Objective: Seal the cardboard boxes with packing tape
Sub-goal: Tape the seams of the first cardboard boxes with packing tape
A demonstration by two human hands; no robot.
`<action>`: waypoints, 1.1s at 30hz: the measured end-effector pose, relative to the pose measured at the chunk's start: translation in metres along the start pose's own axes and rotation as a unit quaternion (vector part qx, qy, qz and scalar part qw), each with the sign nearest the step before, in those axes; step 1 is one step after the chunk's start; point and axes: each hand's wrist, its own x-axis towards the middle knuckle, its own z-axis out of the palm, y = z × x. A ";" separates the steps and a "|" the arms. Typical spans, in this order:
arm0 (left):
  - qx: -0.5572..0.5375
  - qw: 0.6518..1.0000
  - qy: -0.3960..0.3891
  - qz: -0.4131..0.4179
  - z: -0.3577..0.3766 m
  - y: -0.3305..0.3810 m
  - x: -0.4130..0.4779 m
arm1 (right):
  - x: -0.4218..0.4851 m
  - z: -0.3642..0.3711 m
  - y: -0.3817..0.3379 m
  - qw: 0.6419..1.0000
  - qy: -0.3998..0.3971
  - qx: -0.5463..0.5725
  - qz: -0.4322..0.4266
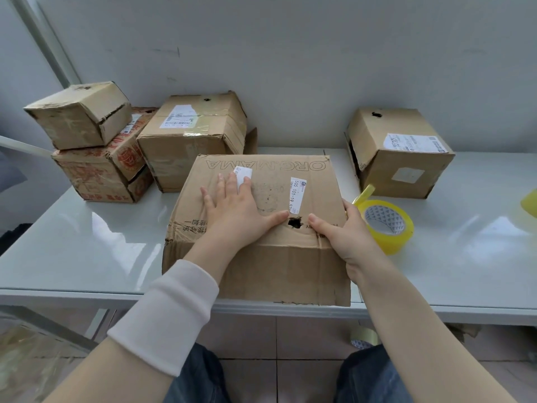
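One box [270, 269]: worn, soft, probably light; hold by edges. Left hand [232, 210] flat, fingers [231, 184] spread on top; right hand [347, 237] curled round edge. Tape [402, 242] beside right fingers.

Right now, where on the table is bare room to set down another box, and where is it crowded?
Free: the table's front left, between the stacked boxes and the ORGMAMA box; front right, past the tape roll, before the labelled box. Crowded: back left, and beside the right hand.
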 end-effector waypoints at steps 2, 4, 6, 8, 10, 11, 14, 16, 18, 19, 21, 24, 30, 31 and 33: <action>-0.004 1.000 -0.012 -0.003 -0.004 0.002 -0.002 | -0.003 -0.004 -0.003 1.000 -0.019 -0.011 0.008; -0.004 1.000 -0.029 -0.006 -0.009 0.006 -0.004 | -0.006 -0.017 -0.007 0.997 -0.071 -0.020 0.037; 0.001 0.999 -0.035 0.001 -0.013 0.017 -0.006 | -0.004 -0.039 -0.008 0.995 -0.088 -0.029 0.049; 0.001 0.999 -0.019 0.037 -0.012 0.035 -0.012 | -0.001 -0.067 -0.005 0.996 -0.018 -0.083 0.007; 0.000 0.993 0.020 0.113 -0.010 0.059 -0.020 | 0.004 -0.100 0.001 0.971 0.075 -0.222 -0.057; 0.005 0.986 0.043 0.160 -0.008 0.072 -0.023 | 0.006 -0.116 0.005 0.943 0.100 -0.308 -0.079; 0.085 0.951 0.091 0.283 -0.003 0.113 -0.021 | 0.015 -0.161 0.021 0.855 0.110 -0.499 -0.093; 0.165 0.924 0.085 0.334 0.002 0.138 -0.009 | 0.021 -0.182 0.031 0.798 0.100 -0.585 -0.102; 0.237 0.899 0.074 0.360 0.010 0.157 0.004 | 0.027 -0.195 0.038 0.747 0.089 -0.647 -0.123; 0.263 0.892 0.066 0.361 0.015 0.165 0.009 | 0.031 -0.199 0.040 0.729 0.080 -0.667 -0.131; 0.293 0.895 0.038 0.335 0.029 0.178 0.015 | 0.039 -0.203 0.043 0.705 0.056 -0.693 -0.137; 0.210 0.947 -0.032 0.241 0.055 0.197 0.020 | 0.055 -0.206 0.046 0.692 0.032 -0.708 -0.137; -0.210 0.963 -0.140 -0.095 0.106 0.212 0.028 | 0.077 -0.212 0.049 0.672 0.007 -0.725 -0.149; -0.252 0.949 -0.130 -0.139 0.114 0.212 0.029 | 0.080 -0.213 0.049 0.677 0.006 -0.721 -0.151; -0.284 0.936 -0.098 -0.183 0.126 0.212 0.029 | 0.086 -0.213 0.051 0.685 0.011 -0.712 -0.154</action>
